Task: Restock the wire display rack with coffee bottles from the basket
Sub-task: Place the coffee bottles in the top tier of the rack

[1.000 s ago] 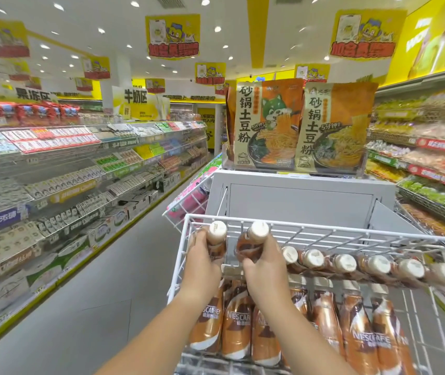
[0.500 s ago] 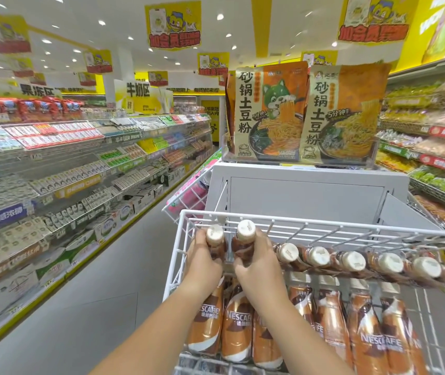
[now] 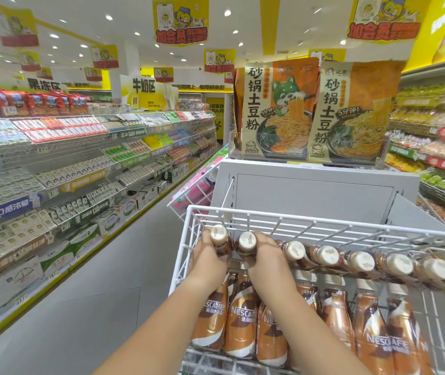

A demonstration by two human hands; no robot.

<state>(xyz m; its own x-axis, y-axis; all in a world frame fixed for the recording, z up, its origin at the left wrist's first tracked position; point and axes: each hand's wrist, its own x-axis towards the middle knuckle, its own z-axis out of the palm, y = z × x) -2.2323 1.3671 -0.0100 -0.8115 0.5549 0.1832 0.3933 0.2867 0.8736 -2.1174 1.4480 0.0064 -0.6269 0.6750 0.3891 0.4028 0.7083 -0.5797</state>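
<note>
A white wire display rack (image 3: pixel 270 215) stands in front of me with two tiers of brown Nescafe coffee bottles. My left hand (image 3: pixel 209 262) grips one cream-capped bottle (image 3: pixel 220 238) at the left end of the upper tier. My right hand (image 3: pixel 268 259) grips a second bottle (image 3: pixel 246 243) right beside it. Both bottles stand upright, continuing a row of several capped bottles (image 3: pixel 326 255) that runs off to the right. The lower tier holds more bottles (image 3: pixel 241 318) with labels facing me. The basket is not in view.
Behind the rack rises a grey end panel (image 3: pixel 316 190) topped by big orange noodle packs (image 3: pixel 278 109). A long shelf of milk cartons (image 3: pixel 67 163) lines the aisle on the left, and the grey floor (image 3: pixel 86 307) runs between. Snack shelves (image 3: pixel 437 147) are on the right.
Both hands have pushed their two bottles a little lower and further into the left end of the upper tier. The view has tilted slightly.
</note>
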